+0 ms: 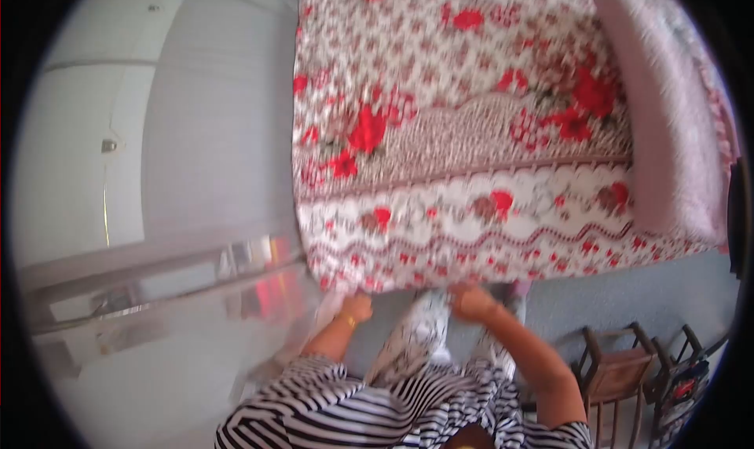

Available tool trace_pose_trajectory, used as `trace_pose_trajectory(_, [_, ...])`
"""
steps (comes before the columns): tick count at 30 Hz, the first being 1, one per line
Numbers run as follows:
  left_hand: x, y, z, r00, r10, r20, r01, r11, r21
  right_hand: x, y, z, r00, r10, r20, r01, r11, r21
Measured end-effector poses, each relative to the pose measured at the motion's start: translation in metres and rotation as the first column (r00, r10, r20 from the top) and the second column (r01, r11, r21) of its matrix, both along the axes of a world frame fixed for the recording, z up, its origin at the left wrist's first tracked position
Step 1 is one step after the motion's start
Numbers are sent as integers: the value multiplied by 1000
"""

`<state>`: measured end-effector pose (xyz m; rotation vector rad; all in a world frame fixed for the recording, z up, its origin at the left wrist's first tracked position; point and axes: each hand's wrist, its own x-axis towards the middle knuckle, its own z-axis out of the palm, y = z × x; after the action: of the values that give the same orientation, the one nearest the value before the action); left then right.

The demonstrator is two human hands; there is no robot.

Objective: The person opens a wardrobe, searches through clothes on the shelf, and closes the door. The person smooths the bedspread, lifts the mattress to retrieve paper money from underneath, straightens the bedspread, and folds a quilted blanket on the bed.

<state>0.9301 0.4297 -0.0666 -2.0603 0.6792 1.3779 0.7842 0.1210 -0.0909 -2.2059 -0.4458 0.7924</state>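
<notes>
A floral bedsheet (440, 206), white with red flowers and brown wavy bands, covers the bed and hangs over its near side. At the sheet's lower edge, near the bed's left corner, my left hand (357, 306) is closed on the fabric; a gold-coloured bracelet circles that wrist. Further right along the same edge, my right hand (471, 301) is also closed on the bedsheet. The fingertips of both hands are partly hidden and slightly blurred.
A long fuzzy pink pillow (667, 127) lies across the bed's right end. White cabinets (86, 151) stand to the left, with a glossy reflective surface (181, 355) nearer me. A wooden chair (620, 370) stands on the grey floor (620, 300) at lower right.
</notes>
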Motion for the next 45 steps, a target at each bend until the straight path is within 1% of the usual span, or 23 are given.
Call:
trace_pose_trajectory(1, [7,-19,9,973,172,153,-156,982,-110,-14,17,-29,865,-429,259,366,894,259])
trace_pose_trajectory(2, [20,-29,4,981,135,141,-115,983,-144,0,-8,-2,850,-221,478,191,975,110])
trace_pose_trajectory(3, [37,-62,16,969,181,169,-145,968,-204,15,-20,12,823,-333,460,294,943,158])
trace_pose_trajectory(5, [49,-113,34,956,225,190,-165,944,-285,42,-49,40,761,-480,436,526,850,17])
trace_pose_trajectory(6, [56,-133,38,942,242,232,-143,916,-374,48,-55,41,750,-481,454,538,843,3])
trace_pose_trajectory(8, [68,-156,37,930,270,248,-89,823,-561,52,-61,36,657,-572,491,706,695,-136])
trace_pose_trajectory(9, [68,-156,28,935,257,245,-73,814,-576,46,-58,31,646,-575,502,719,679,-148])
trace_pose_trajectory(11, [59,-145,6,892,90,442,271,677,-684,27,-41,22,800,-435,413,565,779,-272])
trace_pose_trajectory(12, [50,-148,8,932,111,344,105,829,-550,21,-36,25,803,-436,406,546,811,-210])
trace_pose_trajectory(15, [39,-150,5,918,219,330,4,827,-562,-13,-29,17,848,-432,307,449,893,14])
trace_pose_trajectory(17, [40,-144,-15,912,268,310,-14,777,-630,-38,-41,25,867,-478,-141,480,877,-22])
trace_pose_trajectory(20, [29,-173,-12,879,397,264,-182,792,-583,-95,-78,23,813,-581,44,582,805,-116])
trace_pose_trajectory(23, [5,-217,3,866,475,156,-296,739,-605,-152,-125,13,772,-634,43,623,742,-247])
trace_pose_trajectory(29, [-81,-325,-15,902,384,194,-135,681,-720,-251,-217,36,600,-800,-23,722,554,-414])
trace_pose_trajectory(31, [-106,-362,-24,934,332,132,-87,571,-816,-278,-233,39,487,-873,-28,769,444,-460])
trace_pose_trajectory(32, [-114,-381,-19,948,298,112,-89,587,-805,-291,-237,37,456,-888,-54,771,424,-474])
trace_pose_trajectory(34, [-123,-425,-1,892,343,-295,-436,475,-764,-309,-246,33,376,-926,37,853,330,-405])
trace_pose_trajectory(35, [-127,-443,10,895,329,-302,-435,485,-759,-313,-249,36,361,-932,31,854,318,-412])
trace_pose_trajectory(37, [-133,-474,31,516,460,-723,-856,234,-462,-315,-253,41,283,-959,11,907,264,-328])
trace_pose_trajectory(41, [-113,-527,39,346,501,-793,-936,135,-324,-311,-271,54,224,-974,-36,935,226,-275])
trace_pose_trajectory(43, [-98,-555,36,275,424,-863,-960,71,-271,-307,-294,74,83,-990,113,979,60,-194])
trace_pose_trajectory(44, [-95,-571,38,259,427,-866,-963,51,-263,-305,-310,86,104,-988,114,976,80,-203])
trace_pose_trajectory(45, [-94,-585,39,228,405,-886,-972,33,-235,-304,-324,101,-76,-991,108,991,-87,-104])
